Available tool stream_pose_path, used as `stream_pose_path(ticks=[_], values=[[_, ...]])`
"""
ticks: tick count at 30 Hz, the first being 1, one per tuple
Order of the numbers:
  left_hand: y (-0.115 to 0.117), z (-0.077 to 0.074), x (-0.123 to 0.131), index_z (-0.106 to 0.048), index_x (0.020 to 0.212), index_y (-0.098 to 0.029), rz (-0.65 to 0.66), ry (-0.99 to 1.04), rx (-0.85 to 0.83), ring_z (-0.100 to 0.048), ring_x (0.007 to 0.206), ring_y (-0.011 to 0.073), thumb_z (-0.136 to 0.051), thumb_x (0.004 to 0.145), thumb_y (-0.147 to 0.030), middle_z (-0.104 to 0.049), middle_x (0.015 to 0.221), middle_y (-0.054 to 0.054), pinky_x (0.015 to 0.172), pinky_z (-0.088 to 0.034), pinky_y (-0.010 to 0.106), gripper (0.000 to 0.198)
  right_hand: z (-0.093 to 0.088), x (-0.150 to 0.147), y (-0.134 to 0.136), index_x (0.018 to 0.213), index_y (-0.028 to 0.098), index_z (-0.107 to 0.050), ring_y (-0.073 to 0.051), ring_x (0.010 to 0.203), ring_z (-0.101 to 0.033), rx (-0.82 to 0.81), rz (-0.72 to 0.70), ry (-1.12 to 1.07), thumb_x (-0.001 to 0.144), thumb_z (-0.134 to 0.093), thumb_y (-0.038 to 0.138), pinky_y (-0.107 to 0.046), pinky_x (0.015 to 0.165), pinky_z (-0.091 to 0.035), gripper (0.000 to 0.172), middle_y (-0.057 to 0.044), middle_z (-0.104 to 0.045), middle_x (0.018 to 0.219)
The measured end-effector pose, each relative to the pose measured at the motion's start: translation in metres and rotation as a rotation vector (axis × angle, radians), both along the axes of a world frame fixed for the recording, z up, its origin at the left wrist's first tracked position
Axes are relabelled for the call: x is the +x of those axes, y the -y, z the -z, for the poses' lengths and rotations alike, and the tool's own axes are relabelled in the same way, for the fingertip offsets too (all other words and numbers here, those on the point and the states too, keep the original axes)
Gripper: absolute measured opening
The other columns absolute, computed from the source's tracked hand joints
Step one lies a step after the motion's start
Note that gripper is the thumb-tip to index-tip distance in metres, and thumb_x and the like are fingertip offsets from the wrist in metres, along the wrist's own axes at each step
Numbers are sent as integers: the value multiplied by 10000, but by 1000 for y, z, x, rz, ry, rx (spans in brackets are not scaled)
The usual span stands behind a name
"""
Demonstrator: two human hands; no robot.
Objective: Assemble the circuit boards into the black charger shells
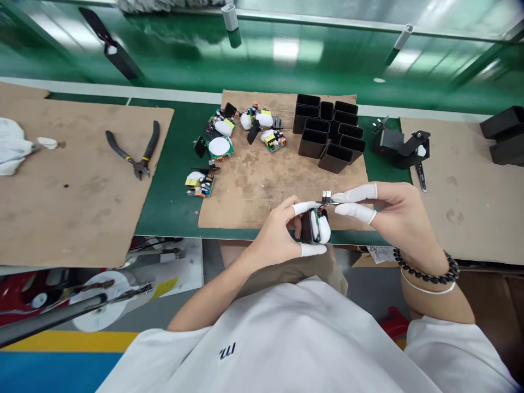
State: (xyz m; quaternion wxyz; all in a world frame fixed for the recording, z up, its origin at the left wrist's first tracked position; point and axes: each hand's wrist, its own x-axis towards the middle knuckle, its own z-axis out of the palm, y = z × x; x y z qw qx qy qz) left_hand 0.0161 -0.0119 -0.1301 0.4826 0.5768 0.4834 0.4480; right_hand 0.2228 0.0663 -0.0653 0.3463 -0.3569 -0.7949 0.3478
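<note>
My left hand [273,232], with white finger cots, is closed around a black plastic case [306,226] at the table's front edge. A circuit board with white-coated parts [324,230] sits in the case's open end. My right hand [399,215], also in white finger cots, pinches a thin black end cap with metal prongs [326,196] just above that opening. Red wires show between the cap and the board. Whether the cap touches the case cannot be made out.
Several loose circuit boards [219,146] lie at the back left of the cardboard mat [254,196]. Upright empty black cases [313,143] stand at its back right. Farther right are black adapters [388,143] and tweezers [421,177]. Cutting pliers [141,166] lie open on the left cardboard.
</note>
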Motion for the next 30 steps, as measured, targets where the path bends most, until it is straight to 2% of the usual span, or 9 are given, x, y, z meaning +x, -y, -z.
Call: stream_pose_path(ticks=[2,4,8,14,18,22,25,27,30], values=[[0,5,9,-701,1282,-247,-170,-145,68,-520,682,110,-915,653,-231,-516,946,-4,672,-526,291,665,5,-8,10,866,245,-827,-246,823,-826,95,115,40,845,-841,249,-344,707,-693,26,-14,-854,928],[-2,11,17,-693,1284,-236,-305,-276,120,-515,696,125,-908,655,-231,-517,889,-18,755,-525,328,664,14,-18,20,895,232,-817,-251,854,-819,288,211,121,872,-791,197,-356,722,-675,49,-46,-852,993],[-8,20,24,-687,1266,-201,-470,-466,217,-539,730,163,-811,680,-140,-532,793,-32,862,-482,375,602,34,-38,36,901,220,-776,-257,844,-791,533,283,202,922,-687,133,-378,691,-640,126,-88,-840,999],[-8,25,26,-681,1211,-208,-509,-549,319,-552,737,187,-704,721,-102,-553,756,-29,881,-449,372,502,47,-50,45,958,244,-757,-267,931,-722,587,343,192,925,-698,144,-422,768,-615,121,-115,-811,1098],[-9,28,27,-677,1212,-185,-528,-559,336,-553,733,192,-680,760,-134,-561,760,-21,843,-434,359,455,54,-53,43,989,238,-742,-269,948,-706,587,313,140,919,-708,141,-425,781,-618,124,-124,-809,1108],[-5,29,21,-661,1240,-158,-521,-586,331,-613,817,203,-669,812,-178,-644,885,23,867,-420,366,429,62,-51,42,1102,200,-729,-296,1001,-732,522,222,202,923,-730,207,-458,821,-643,179,-164,-787,1197],[5,26,6,-617,1322,-194,-410,-667,266,-663,949,221,-734,822,-220,-700,1091,58,967,-390,401,514,63,-42,38,1161,234,-710,-268,918,-769,490,190,186,935,-714,199,-418,756,-657,228,-104,-810,1072],[14,25,-7,-586,1377,-222,-388,-717,253,-667,1079,254,-777,835,-268,-700,1217,80,1026,-364,428,576,62,-35,34,1169,269,-703,-271,909,-780,540,250,104,904,-752,182,-426,761,-658,283,-80,-810,1047],[24,27,-24,-582,1394,-251,-494,-744,240,-666,1110,270,-761,876,-312,-700,1252,86,1044,-365,455,552,65,-31,30,1172,279,-703,-297,930,-771,667,390,24,873,-781,173,-459,774,-647,327,-103,-801,1086]])
